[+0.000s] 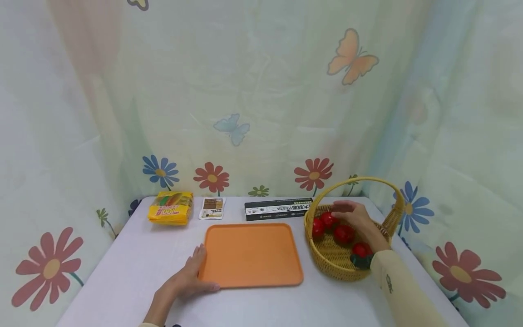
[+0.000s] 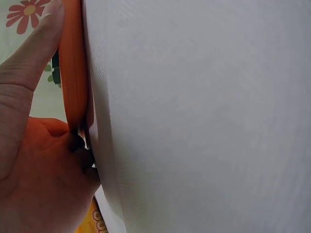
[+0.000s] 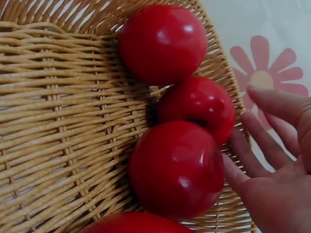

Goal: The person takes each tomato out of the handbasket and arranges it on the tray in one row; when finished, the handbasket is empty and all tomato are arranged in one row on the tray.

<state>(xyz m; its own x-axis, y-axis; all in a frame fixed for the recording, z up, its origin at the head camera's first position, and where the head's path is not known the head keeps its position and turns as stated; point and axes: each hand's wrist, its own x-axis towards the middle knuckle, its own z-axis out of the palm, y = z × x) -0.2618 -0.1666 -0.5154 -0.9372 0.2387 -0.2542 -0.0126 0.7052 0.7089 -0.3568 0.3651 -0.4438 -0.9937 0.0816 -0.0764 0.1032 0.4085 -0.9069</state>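
My left hand (image 1: 189, 274) grips the near left corner of an orange tray (image 1: 251, 254), fingers along its left side and thumb against its front edge. In the left wrist view the fingertips are tucked at the tray's rim (image 2: 74, 63). My right hand (image 1: 355, 218) reaches over a wicker basket (image 1: 335, 270) with a tall handle. Several glossy red round fruits (image 3: 177, 170), apple- or tomato-like, lie inside. Spread fingers (image 3: 272, 99) of the right hand are beside the fruits and hold nothing; whether they touch one I cannot tell. A dark green item (image 1: 361, 262) lies at the basket's near side.
Behind the tray stand a yellow packet (image 1: 170, 209), a small flat sachet (image 1: 212, 208) and a long black pasta box (image 1: 278, 209). A white cloth covers the table (image 1: 122, 272). Flowered curtains (image 1: 261, 91) enclose the back and both sides.
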